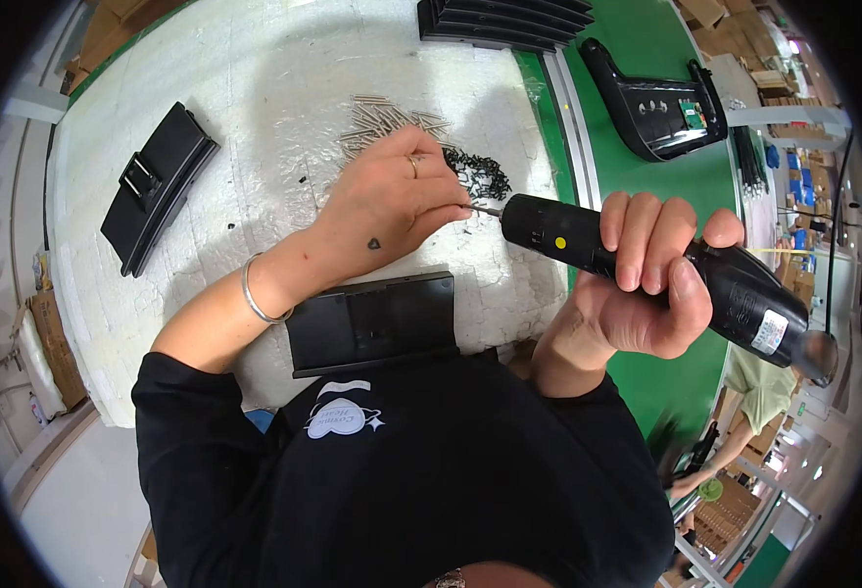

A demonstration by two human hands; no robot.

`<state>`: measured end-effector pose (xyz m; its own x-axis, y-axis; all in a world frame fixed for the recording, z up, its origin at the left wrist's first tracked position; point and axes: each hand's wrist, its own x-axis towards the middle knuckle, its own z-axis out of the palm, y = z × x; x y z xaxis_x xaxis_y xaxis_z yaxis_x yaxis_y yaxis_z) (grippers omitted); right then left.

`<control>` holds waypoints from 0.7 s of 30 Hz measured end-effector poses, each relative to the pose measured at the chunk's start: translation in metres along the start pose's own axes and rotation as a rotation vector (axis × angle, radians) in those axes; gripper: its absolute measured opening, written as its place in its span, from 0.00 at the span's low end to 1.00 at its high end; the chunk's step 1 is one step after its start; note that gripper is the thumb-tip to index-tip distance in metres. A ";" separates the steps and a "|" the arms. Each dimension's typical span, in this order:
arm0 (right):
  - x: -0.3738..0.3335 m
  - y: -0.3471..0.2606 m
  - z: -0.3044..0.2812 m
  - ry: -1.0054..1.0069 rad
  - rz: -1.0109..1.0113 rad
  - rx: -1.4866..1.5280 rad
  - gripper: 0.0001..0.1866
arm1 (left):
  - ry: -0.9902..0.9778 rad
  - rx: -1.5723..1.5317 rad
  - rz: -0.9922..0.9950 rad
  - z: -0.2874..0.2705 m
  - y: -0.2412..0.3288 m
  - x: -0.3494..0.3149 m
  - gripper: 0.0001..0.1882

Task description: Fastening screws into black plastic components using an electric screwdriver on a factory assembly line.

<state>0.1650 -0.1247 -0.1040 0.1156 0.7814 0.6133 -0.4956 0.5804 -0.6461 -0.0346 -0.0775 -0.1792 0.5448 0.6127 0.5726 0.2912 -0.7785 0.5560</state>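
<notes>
"At the left hand (387, 191), what are the fingers doing?"

"They're pinching together right at the end of a thin metal bit (488, 210). I can't tell whether they're gripping the bit itself or something small on it."

"And the right hand (651, 279)?"

"It's wrapping around an electric screwdriver (558, 235), whose bit is pointing at the left hand's fingertips. The tool is lying sideways across the palm, probably so the other hand is meeting its tip comfortably, in plain view."

"What's sitting closest?"

"Just beyond the left hand, a heap of silver pins (377, 118) is spreading over a white sheet (245, 118). Small black screws (485, 176) are lying just beside it, I'd guess for easy picking. On the body side of the left hand, a black panel (372, 323) is resting with its long edge toward the person; neither hand seems to be holding it."

"Anything getting in the way?"

"The left hand is hiding part of the silver heap, and the screwdriver is crossing over the sheet's edge. Well to the left of that hand, a second black panel (162, 186) is lying slantwise. Far ahead of both, a stack of black parts (504, 22) is standing. Beyond the right hand, a curved black housing (646, 108) is lying on the green worktop (656, 392), while a co-worker's arm (730, 451) is showing farther off."
</notes>
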 end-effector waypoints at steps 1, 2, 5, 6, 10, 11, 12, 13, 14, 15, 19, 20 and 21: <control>0.000 0.000 0.002 0.012 0.012 0.006 0.19 | -0.002 -0.030 -0.040 0.000 0.003 0.000 0.06; -0.001 0.000 0.004 0.012 0.016 0.009 0.19 | -0.001 -0.028 -0.045 0.000 0.004 0.000 0.06; -0.001 0.000 0.007 -0.021 0.014 0.008 0.19 | 0.035 -0.055 -0.036 0.001 0.005 -0.002 0.06; -0.001 -0.003 0.009 -0.055 0.024 -0.028 0.18 | 0.035 -0.059 -0.040 0.001 0.005 -0.003 0.06; -0.002 -0.008 0.010 -0.124 0.041 -0.059 0.17 | 0.051 -0.084 -0.046 -0.003 0.007 -0.005 0.06; -0.002 -0.008 0.011 -0.126 0.037 -0.059 0.17 | 0.052 -0.083 -0.047 -0.002 0.007 -0.006 0.06; -0.002 -0.007 0.011 -0.127 0.038 -0.057 0.17 | 0.055 -0.093 -0.064 -0.002 0.009 -0.008 0.06; -0.003 -0.006 0.012 -0.132 0.039 -0.068 0.17 | 0.058 -0.102 -0.082 -0.002 0.010 -0.009 0.06; -0.003 -0.005 0.013 -0.137 0.041 -0.078 0.17 | 0.060 -0.100 -0.087 -0.003 0.010 -0.011 0.06; -0.003 -0.005 0.013 -0.140 0.044 -0.073 0.17 | 0.037 -0.096 -0.088 -0.004 0.010 -0.012 0.06; -0.002 -0.005 0.015 -0.263 0.083 -0.029 0.16 | 0.004 -0.033 0.008 -0.002 0.013 -0.017 0.04; -0.002 -0.004 0.014 -0.315 0.059 0.026 0.19 | 0.002 -0.030 0.008 -0.004 0.014 -0.017 0.04; -0.001 -0.007 0.015 -0.377 0.059 -0.019 0.19 | -0.057 -0.041 -0.010 -0.006 0.016 -0.018 0.05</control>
<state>0.1558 -0.1327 -0.0937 -0.2393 0.6760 0.6969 -0.4759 0.5440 -0.6911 -0.0446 -0.0995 -0.1768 0.5867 0.6104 0.5322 0.2646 -0.7656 0.5864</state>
